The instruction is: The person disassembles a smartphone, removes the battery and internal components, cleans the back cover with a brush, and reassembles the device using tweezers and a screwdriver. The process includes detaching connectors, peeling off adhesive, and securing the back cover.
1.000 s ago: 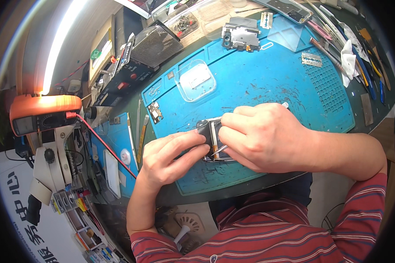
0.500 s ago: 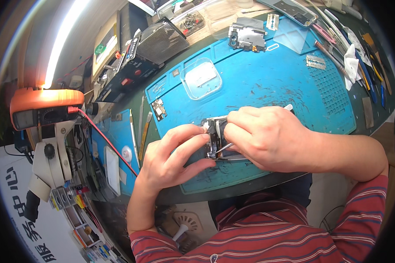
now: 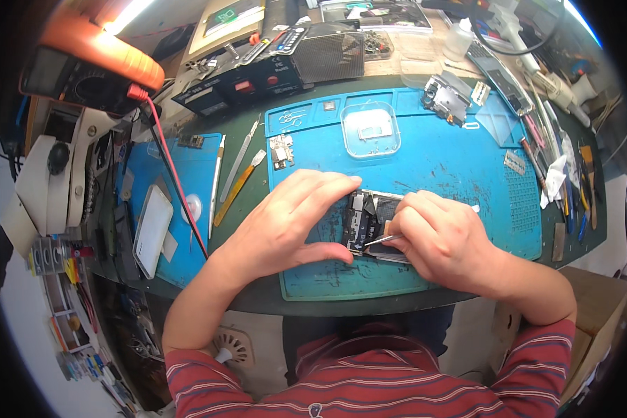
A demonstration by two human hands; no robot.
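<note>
An opened phone (image 3: 366,221), dark with its circuit parts bared, lies on the blue work mat (image 3: 460,174) near its front edge. The left hand (image 3: 285,226) clasps the phone's left side between thumb and fingers. The right hand (image 3: 442,240) pinches metal tweezers (image 3: 376,241), tips on the phone. At twelve o'clock, a clear shallow tray (image 3: 370,129) holds small pale parts.
</note>
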